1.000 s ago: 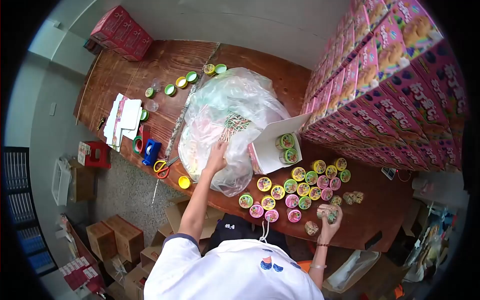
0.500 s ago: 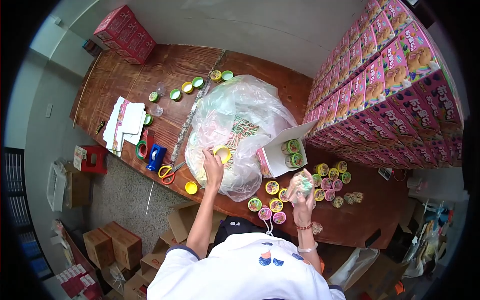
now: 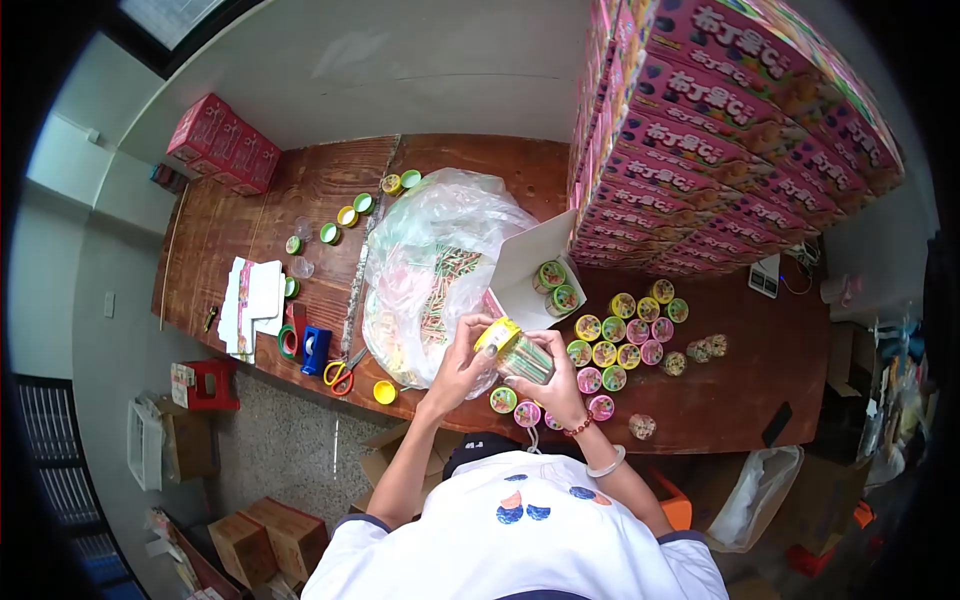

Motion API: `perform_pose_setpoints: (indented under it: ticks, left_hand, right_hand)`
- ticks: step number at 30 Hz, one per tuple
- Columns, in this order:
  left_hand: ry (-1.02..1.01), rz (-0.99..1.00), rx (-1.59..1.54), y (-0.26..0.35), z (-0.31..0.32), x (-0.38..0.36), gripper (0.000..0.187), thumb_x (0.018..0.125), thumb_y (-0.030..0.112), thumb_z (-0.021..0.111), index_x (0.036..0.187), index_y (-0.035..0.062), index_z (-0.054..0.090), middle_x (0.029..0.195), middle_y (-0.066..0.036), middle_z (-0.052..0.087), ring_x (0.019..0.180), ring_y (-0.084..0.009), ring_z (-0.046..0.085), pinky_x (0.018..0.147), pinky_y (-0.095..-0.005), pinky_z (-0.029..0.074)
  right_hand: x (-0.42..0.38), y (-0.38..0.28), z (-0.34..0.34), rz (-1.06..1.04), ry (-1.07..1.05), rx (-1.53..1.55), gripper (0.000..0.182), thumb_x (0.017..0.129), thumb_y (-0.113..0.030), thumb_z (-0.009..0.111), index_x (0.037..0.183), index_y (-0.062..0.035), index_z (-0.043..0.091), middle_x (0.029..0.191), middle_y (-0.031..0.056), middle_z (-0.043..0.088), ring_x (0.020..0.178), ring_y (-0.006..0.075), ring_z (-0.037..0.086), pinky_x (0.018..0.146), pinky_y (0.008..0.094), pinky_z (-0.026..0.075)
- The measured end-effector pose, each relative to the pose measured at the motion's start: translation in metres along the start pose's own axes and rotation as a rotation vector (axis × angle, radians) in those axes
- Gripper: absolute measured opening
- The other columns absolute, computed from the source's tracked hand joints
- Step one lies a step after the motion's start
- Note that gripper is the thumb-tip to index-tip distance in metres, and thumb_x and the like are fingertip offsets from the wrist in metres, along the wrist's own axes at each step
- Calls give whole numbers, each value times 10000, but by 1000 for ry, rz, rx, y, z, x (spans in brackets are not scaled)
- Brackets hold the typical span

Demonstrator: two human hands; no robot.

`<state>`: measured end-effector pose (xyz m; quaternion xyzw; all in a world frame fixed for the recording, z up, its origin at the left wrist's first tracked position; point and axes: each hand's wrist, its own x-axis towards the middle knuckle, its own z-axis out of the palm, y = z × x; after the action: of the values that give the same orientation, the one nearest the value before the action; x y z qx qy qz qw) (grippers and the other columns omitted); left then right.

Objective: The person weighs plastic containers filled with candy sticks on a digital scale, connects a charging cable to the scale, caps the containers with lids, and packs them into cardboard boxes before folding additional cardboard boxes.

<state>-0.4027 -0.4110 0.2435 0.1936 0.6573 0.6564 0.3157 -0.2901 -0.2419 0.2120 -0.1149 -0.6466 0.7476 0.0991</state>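
Observation:
My left hand (image 3: 460, 368) has its fingers around a yellow lid (image 3: 497, 334) on the mouth of a clear jar (image 3: 527, 361). Slim green and pale sticks fill this jar, which lies tilted in the grip of my right hand (image 3: 556, 388). Just beyond my left hand, a big clear plastic bag (image 3: 400, 238) stands open with a heap of coloured sticks (image 3: 448, 275) inside. An open white carton (image 3: 522, 257) behind the jar contains two green-lidded jars (image 3: 562, 299). Several jars with yellow, green and pink lids (image 3: 604, 353) stand right of my right hand.
Tall stacks of pink boxes (image 3: 690, 150) rise at the back right. Scissors (image 3: 345, 373), a blue tape dispenser (image 3: 315, 350), white cards (image 3: 262, 290) and a loose yellow lid (image 3: 384, 392) lie left on the wooden table (image 3: 330, 185). Unlidded jars of sticks (image 3: 674, 364) lie at right.
My hands have come together from apart. The yellow lid in my left hand is now on the jar in my right hand. The view has shifted, showing more of the right side.

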Motion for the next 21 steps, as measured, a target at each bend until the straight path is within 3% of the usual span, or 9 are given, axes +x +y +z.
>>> perform_pose_setpoints:
  ticks: [5, 8, 10, 12, 14, 15, 17, 19, 21]
  left_hand:
    - [-33, 212, 453, 7, 33, -6, 504, 1004, 410, 620, 1334, 59, 470, 1214, -159, 569, 1131, -292, 584, 1023, -417, 453]
    - [54, 66, 141, -5, 53, -6, 562, 1025, 557, 534, 1309, 72, 524, 1176, -152, 571, 1091, -318, 596, 989, -428, 456]
    - [60, 227, 455, 8, 65, -10, 472, 990, 452, 598, 1251, 59, 577, 1113, -156, 566, 1006, -322, 603, 937, -419, 469]
    - [-15, 276, 669, 29, 72, -11, 435, 930, 356, 649, 1227, 42, 594, 1063, -160, 556, 970, -335, 596, 909, -418, 471]
    - [110, 272, 450, -3, 71, -2, 442, 958, 383, 623, 1231, 38, 588, 1078, -158, 560, 988, -325, 600, 918, -413, 469]
    - [167, 220, 368, -5, 75, -2, 448, 986, 411, 587, 1225, 32, 586, 1085, -157, 564, 1009, -312, 600, 928, -405, 465]
    - [183, 177, 231, -12, 80, -3, 466, 1006, 442, 557, 1219, 28, 584, 1088, -158, 568, 1022, -304, 599, 934, -398, 462]
    - [132, 220, 400, -10, 84, -4, 466, 1005, 439, 563, 1221, 26, 584, 1078, -160, 567, 1013, -311, 596, 930, -399, 463]
    - [131, 200, 413, -11, 90, 1, 435, 1011, 410, 565, 1214, 26, 585, 1076, -164, 569, 1009, -314, 594, 919, -406, 464]
  right_hand:
    - [-11, -25, -14, -446, 94, -545, 704, 669, -182, 977, 1246, -60, 591, 1212, 144, 649, 1087, 304, 687, 907, 397, 582]
    - [-16, -33, -20, -499, 41, -595, 689, 691, -140, 952, 1268, -48, 587, 1180, 153, 654, 1089, 320, 684, 909, 415, 581]
    - [-18, -15, -35, 80, -119, 108, 500, 977, -520, 618, 1204, -76, 599, 972, 85, 693, 832, 214, 713, 684, 321, 586]
    - [-20, 22, -58, 688, -425, 697, 789, 1021, -779, 185, 1152, -113, 588, 817, 10, 681, 595, 122, 652, 481, 256, 513]
    - [-34, 13, -38, 235, -93, 285, 695, 1081, -642, 309, 1462, -63, 367, 1291, 145, 606, 1086, 215, 689, 824, 357, 621]
    - [-37, -15, -38, -107, -109, -85, 631, 1116, -484, 429, 1537, -49, 250, 1520, 191, 379, 1399, 267, 466, 1136, 394, 419]
    - [-34, -17, -41, 20, -27, -161, 590, 1117, -540, 319, 1421, -42, 402, 1226, 150, 629, 812, 184, 689, 627, 310, 588]
    - [-29, 2, -67, 732, -313, 675, 746, 1080, -672, 190, 1291, -32, 509, 967, 94, 705, 366, 115, 506, 314, 248, 392]
    - [-39, 10, -65, 552, -175, 341, 823, 1060, -710, 165, 1456, -41, 435, 1130, 160, 694, 736, 214, 726, 629, 302, 598]
